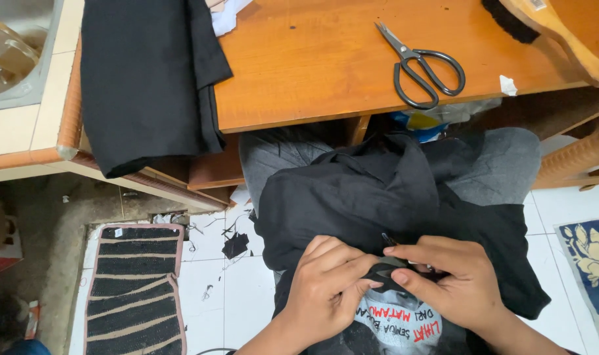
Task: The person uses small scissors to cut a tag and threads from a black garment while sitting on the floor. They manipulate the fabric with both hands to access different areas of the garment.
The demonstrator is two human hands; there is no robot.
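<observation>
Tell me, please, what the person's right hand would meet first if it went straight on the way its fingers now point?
The right hand points leftward over the black cloth garment on the lap. Going straight on, it would most likely meet the fingers of the left hand first, which already pinch the same fold close by; the exact gap is unclear.

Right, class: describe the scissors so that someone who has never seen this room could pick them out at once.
Start at the orange-brown wooden table across the top of the view. Near its front edge, right of centre, lie the scissors, closed, blades pointing up-left. They are all dark metal with big looped handles, unlike the wooden-handled brush at the far right and the folded black cloth at the left.
</observation>
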